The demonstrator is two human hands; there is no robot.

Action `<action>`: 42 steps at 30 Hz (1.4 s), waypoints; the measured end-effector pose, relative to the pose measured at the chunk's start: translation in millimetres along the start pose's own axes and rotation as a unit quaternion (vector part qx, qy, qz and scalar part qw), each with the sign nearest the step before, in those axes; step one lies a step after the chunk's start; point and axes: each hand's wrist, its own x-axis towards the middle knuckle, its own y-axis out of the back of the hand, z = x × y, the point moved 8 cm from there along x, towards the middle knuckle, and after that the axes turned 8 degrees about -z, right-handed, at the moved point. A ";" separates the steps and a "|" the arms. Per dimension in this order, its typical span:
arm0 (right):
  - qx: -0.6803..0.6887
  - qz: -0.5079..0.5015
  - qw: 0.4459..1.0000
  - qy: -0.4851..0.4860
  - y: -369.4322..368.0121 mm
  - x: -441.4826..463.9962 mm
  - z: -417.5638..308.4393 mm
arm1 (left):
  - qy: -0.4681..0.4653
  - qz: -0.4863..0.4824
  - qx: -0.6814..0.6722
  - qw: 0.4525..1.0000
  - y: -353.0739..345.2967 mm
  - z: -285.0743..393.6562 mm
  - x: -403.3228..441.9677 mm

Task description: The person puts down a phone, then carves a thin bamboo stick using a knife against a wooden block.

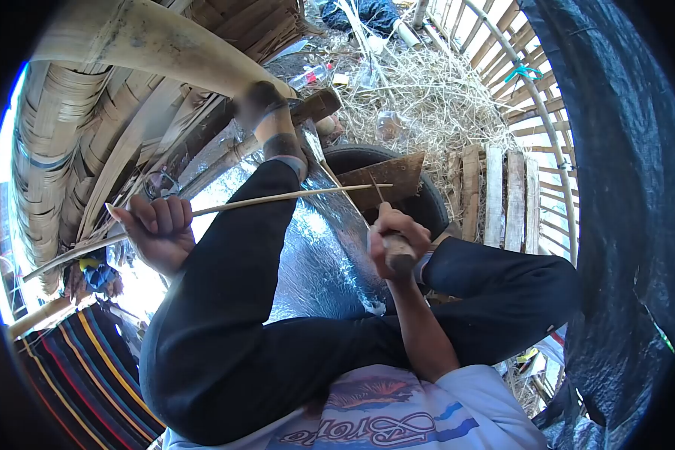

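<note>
My left hand (157, 229) is closed around a long thin bamboo strip (277, 196), which runs from the lower left across my raised leg to the middle of the view. My right hand (396, 238) grips the rounded wooden handle of a knife (400, 256). Its narrow blade points away from me and meets the strip near its far end; whether it cuts in cannot be made out. Just beyond lies a flat wooden board (397, 178), over a round black tub (436, 214). A shiny plastic sheet (315, 262) spreads between my legs.
A thick bamboo pole (150, 45) slants across the upper left, above woven bamboo (60, 142). Straw and shavings (427, 90) litter the floor ahead. Wooden slats (493, 195) stand at right, beside a dark tarp (622, 187). Striped cloth (90, 375) lies lower left.
</note>
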 end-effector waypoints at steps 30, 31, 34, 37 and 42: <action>-0.015 0.069 0.994 -0.086 22.3 -21.2 58.7 | -0.004 0.005 0.013 1.000 4.7 -0.8 3.7; -0.043 0.077 0.991 -0.096 24.9 -21.8 58.1 | -0.004 0.004 0.014 1.000 5.9 0.0 2.3; 0.006 0.082 0.995 -0.061 22.9 -20.5 39.3 | -0.004 0.018 0.009 1.000 1.0 0.3 2.7; 0.041 0.056 0.996 -0.060 20.3 -24.3 39.5 | -0.003 0.028 0.021 0.999 1.8 -2.6 2.9; 0.088 0.136 0.980 -0.111 42.2 -28.6 60.3 | 0.005 0.033 0.025 0.999 3.8 -1.9 4.7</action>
